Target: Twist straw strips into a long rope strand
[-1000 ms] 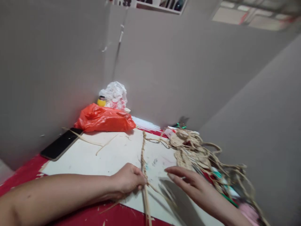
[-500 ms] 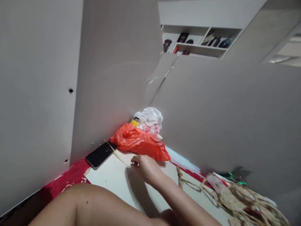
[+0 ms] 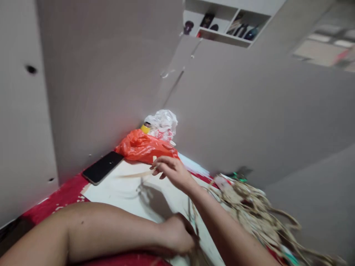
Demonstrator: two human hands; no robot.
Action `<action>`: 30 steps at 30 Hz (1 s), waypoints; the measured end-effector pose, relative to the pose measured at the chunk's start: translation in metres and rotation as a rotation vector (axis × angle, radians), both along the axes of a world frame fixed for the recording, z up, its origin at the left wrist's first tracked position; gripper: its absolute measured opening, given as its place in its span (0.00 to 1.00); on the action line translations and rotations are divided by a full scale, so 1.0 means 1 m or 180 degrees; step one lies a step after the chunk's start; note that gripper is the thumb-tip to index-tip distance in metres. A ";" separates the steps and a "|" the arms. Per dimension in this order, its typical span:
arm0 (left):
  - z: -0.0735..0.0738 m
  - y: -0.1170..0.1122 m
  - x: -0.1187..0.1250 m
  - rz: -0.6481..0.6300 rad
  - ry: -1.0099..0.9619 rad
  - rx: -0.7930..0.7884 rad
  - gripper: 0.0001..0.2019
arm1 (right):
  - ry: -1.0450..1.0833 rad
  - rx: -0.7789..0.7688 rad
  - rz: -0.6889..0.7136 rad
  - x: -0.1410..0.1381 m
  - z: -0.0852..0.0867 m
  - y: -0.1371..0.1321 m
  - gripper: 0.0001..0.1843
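While your right grip [image 3: 171, 170] is stretched out over the white board [image 3: 122, 190] toward the far corner, it pinches one loose straw strip [image 3: 135, 174] by its near end between thumb and fingertips. The strip hangs just above the board and points left toward the phone [image 3: 102, 167]. A light pinch suits something so thin and limp, I judge.

Your left grip [image 3: 180, 238] is clenched low near you on the braided cord [image 3: 191, 218], apparently pinning it so it cannot slide, though that part is blurred.

An orange bag [image 3: 144, 147], a white bag [image 3: 163, 123] and a yellow bottle [image 3: 145, 128] crowd the corner just behind the strip, against the walls. The heap of cord [image 3: 249, 207] fills the right side, beside your right forearm.

Your open room is the bare board between the phone and your arms. The red tabletop [image 3: 52, 201] shows beyond the board's left edge, close under the wall.
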State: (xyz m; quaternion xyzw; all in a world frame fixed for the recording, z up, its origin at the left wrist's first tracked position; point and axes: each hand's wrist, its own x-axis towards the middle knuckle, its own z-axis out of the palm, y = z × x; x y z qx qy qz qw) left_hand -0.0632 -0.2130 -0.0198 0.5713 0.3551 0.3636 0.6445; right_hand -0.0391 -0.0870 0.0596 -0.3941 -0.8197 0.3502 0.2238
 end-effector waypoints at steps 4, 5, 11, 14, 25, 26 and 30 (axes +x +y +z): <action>-0.012 0.043 0.011 -0.0143 0.0343 -0.0651 0.02 | 0.1195 -0.0437 -0.0861 0.074 0.015 -0.038 0.12; -0.014 0.045 0.011 -0.0168 0.0339 -0.0661 0.03 | 0.1351 -0.0525 -0.1001 0.092 0.013 -0.050 0.12; -0.010 0.041 0.003 -0.0405 0.0388 -0.0640 0.09 | 0.1654 -0.1252 -0.1687 0.160 -0.026 -0.117 0.18; -0.008 0.043 0.000 -0.0540 0.0400 -0.0687 0.11 | 0.1466 -0.1446 -0.1794 0.166 -0.049 -0.138 0.17; -0.004 0.044 -0.001 -0.0517 0.0453 -0.1002 0.12 | 0.0076 -0.0259 -0.1477 0.158 -0.074 -0.152 0.17; -0.004 0.044 -0.001 -0.0525 0.0457 -0.1022 0.13 | -0.0016 -0.0216 -0.1464 0.159 -0.074 -0.152 0.17; 0.000 0.044 -0.001 -0.0526 0.0488 -0.1089 0.14 | -0.0213 -0.0203 -0.1370 0.163 -0.074 -0.152 0.16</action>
